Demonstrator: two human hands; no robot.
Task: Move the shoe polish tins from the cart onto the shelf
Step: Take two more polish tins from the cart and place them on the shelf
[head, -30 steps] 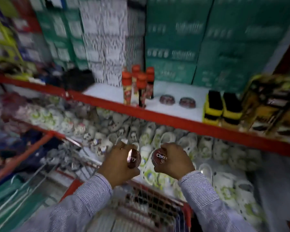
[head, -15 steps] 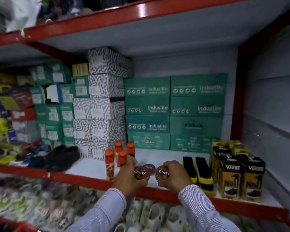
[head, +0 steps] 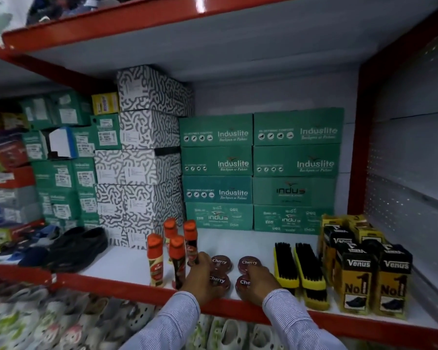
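Several round dark-red "Cherry" shoe polish tins lie on the white shelf (head: 127, 263) behind its red front rail. Two sit further back: a rear left tin (head: 221, 261) and a rear right tin (head: 249, 263). My left hand (head: 200, 279) grips the front left tin (head: 220, 281), which rests on the shelf. My right hand (head: 259, 284) covers the front right tin (head: 241, 283), also down on the shelf. The cart is out of view.
Orange-capped polish bottles (head: 155, 261) stand just left of my left hand. Yellow shoe brushes (head: 299, 271) and Venus boxes (head: 372, 279) fill the right. Green Induslite boxes (head: 258, 170) and patterned boxes are stacked behind. Black shoes (head: 79, 246) lie at left. Clogs fill the lower shelf.
Both hands carried a tin each up from the cart area to the shelf and set them down in front of the two tins there. The view rose from the cart to the shelf.
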